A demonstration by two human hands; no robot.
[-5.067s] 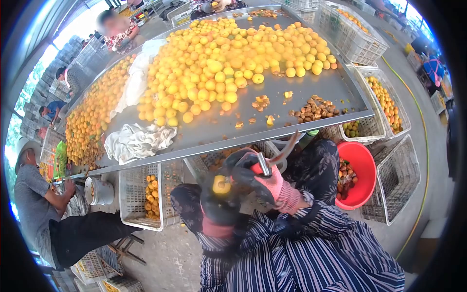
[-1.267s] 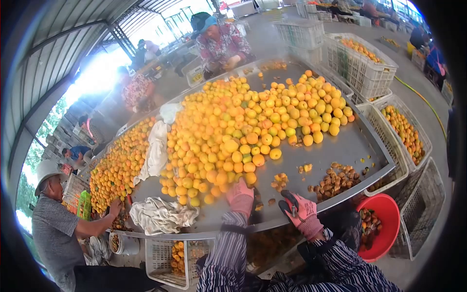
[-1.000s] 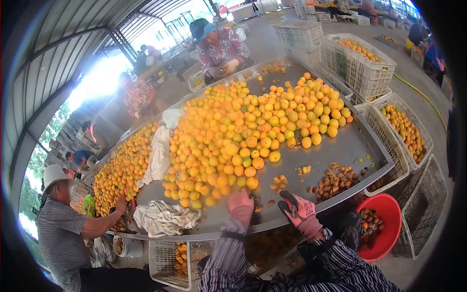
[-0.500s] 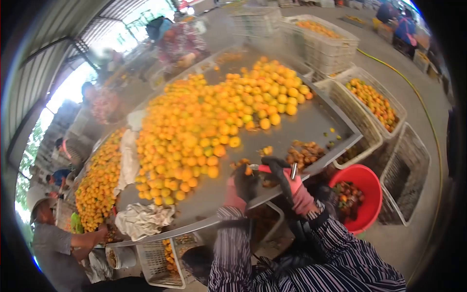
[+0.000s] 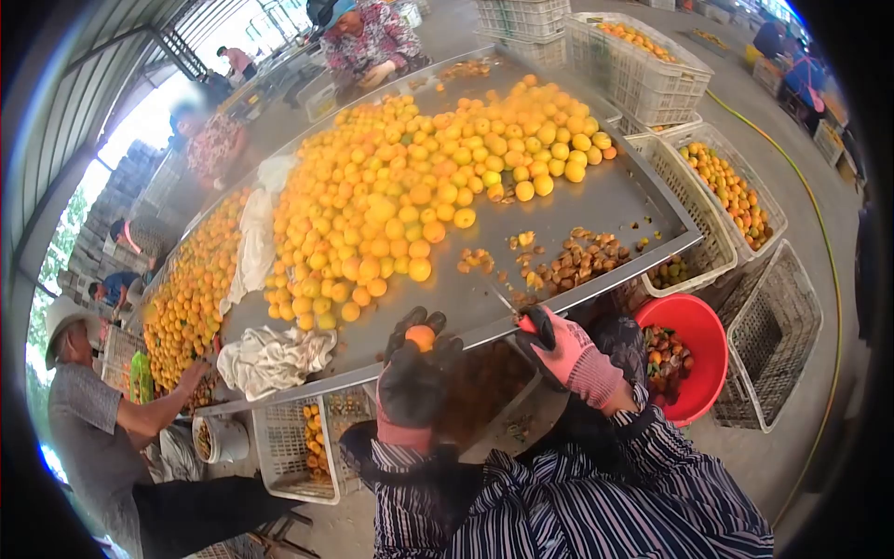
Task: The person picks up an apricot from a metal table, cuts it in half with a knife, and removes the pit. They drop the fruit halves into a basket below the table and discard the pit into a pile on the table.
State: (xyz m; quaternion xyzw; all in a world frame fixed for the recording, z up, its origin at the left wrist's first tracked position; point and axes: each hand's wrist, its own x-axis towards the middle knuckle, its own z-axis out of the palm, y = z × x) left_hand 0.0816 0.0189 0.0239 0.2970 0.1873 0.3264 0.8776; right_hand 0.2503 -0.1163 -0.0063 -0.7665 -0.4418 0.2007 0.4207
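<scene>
My left hand [image 5: 413, 380], in a pink glove with black coating, is closed around a small orange [image 5: 421, 337] at the front edge of the metal table [image 5: 447, 303]. Further right, my right hand [image 5: 566, 354], gloved alike, grips a knife by its red handle [image 5: 527, 324]. Its thin blade points up and left over the tabletop, apart from the fruit. Beyond both hands spreads a large heap of oranges [image 5: 391, 205]. Close to the knife lie a pile of brownish peel pieces [image 5: 582, 263] and some smaller orange scraps [image 5: 475, 260].
A red bucket [image 5: 712, 359] with scraps stands right of my knees. Plastic crates [image 5: 773, 326] line the right side, one holding oranges [image 5: 722, 186]. Crumpled cloth [image 5: 277, 361] lies on the table's left. A person in a hat [image 5: 88, 401] works at the left; others sit across.
My hands have moved apart: the left went left and now shows an orange, the right holds the knife lower. The camera view has shifted slightly.
</scene>
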